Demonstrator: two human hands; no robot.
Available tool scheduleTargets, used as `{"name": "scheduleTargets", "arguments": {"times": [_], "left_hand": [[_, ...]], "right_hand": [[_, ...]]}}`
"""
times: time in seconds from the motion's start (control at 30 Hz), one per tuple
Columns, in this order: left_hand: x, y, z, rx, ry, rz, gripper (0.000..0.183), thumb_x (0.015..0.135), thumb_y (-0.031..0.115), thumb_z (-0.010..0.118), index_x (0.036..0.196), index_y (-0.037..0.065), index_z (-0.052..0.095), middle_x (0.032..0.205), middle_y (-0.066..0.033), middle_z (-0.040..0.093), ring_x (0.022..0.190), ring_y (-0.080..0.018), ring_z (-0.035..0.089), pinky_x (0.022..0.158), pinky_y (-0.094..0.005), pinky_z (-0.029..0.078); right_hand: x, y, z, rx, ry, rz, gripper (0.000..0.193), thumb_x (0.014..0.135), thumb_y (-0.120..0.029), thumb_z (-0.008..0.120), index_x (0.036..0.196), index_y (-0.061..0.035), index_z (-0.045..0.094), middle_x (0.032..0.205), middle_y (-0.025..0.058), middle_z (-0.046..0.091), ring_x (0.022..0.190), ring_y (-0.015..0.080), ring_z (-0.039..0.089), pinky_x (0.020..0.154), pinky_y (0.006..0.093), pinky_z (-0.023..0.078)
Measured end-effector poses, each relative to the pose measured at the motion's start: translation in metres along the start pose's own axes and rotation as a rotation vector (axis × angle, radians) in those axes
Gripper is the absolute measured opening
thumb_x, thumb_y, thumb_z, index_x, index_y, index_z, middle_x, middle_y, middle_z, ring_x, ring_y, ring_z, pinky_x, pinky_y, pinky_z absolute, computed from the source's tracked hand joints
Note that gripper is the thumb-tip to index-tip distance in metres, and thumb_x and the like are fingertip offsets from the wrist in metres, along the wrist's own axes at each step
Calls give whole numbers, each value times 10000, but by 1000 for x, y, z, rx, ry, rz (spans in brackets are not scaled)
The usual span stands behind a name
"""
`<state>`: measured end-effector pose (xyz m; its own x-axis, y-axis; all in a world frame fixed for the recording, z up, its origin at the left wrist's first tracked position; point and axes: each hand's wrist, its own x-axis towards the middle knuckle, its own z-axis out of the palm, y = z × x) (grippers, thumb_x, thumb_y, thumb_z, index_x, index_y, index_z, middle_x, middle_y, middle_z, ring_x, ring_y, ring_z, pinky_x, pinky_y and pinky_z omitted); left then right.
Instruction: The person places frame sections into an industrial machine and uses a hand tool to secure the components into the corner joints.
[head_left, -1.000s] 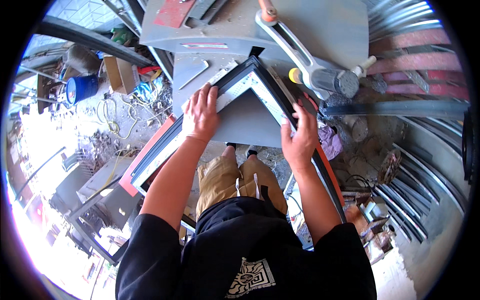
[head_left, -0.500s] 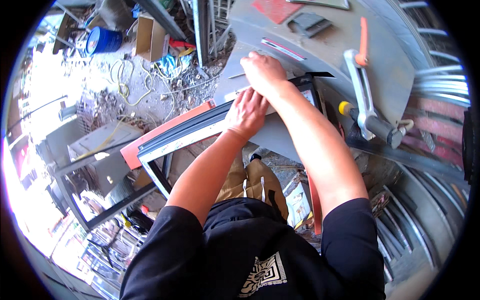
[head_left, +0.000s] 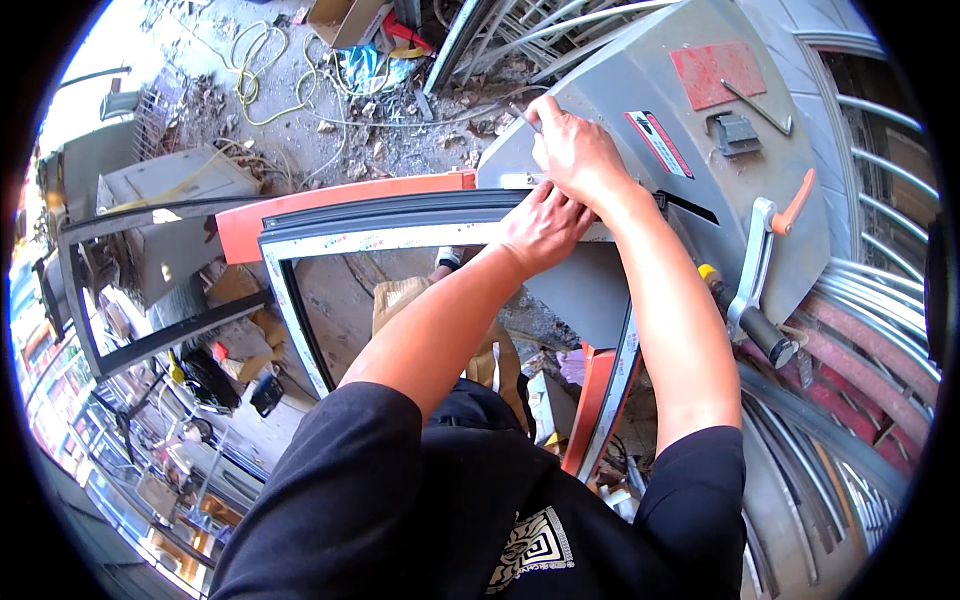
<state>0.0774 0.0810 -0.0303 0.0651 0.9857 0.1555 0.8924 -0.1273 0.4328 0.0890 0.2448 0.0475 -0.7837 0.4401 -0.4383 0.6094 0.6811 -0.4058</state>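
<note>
While laying the left hand (head_left: 545,228), with unclear grip, over the window frame (head_left: 400,236) at the grey machine (head_left: 745,190), now gripping a thin rod (head_left: 520,114) with the right hand (head_left: 580,152), leaving one-handed support.

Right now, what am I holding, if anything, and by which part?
Your right hand grips a thin metal rod; one end pokes out, the rest is hidden, so exactly where can't be told. Your left hand lies on the frame, its grip unclear.

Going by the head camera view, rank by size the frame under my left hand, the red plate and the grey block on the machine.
1. Frame, clearly largest
2. Red plate
3. Grey block, smallest
</note>
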Motion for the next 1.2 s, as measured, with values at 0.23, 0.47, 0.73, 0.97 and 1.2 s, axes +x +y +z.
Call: {"name": "scheduleTargets", "arguments": {"times": [0.23,0.47,0.73,0.97,1.2], "left_hand": [[-1,1,3,-36,-34,-8,514,1026,230,624,1510,88,722,1508,-114,692,1462,-314,608,1294,-559,438],[-1,-2,8,45,22,8,557,1045,282,599,1560,88,686,1451,-107,721,1407,-317,645,1224,-548,488],[-2,1,14,69,100,-32,508,1031,287,611,1484,81,716,1392,-117,744,1319,-328,681,1059,-483,566],[2,7,11,176,126,-72,424,1028,290,619,1380,74,718,1379,-132,722,1254,-296,694,1040,-427,558],[0,6,18,167,147,-74,370,1014,295,635,1317,100,719,1324,-128,735,1206,-273,708,1007,-429,568]], "right_hand": [[3,-17,-9,123,89,-200,561,1032,-149,613,1587,-228,644,1218,252,816,1115,497,785,1029,586,629],[3,-4,-3,32,51,-336,419,1018,-37,653,1412,-107,777,1168,197,791,1084,434,778,996,504,630],[9,-6,-18,-392,-175,-399,234,1005,-169,789,1223,-84,784,1140,198,783,1102,427,792,977,521,644],[37,-6,-28,-761,-169,-678,115,927,-203,755,909,-116,828,1036,144,809,993,361,827,867,481,660],[55,-8,-29,-907,-206,-955,132,915,-162,735,881,-121,855,1056,86,798,1020,289,817,873,439,664]]}}
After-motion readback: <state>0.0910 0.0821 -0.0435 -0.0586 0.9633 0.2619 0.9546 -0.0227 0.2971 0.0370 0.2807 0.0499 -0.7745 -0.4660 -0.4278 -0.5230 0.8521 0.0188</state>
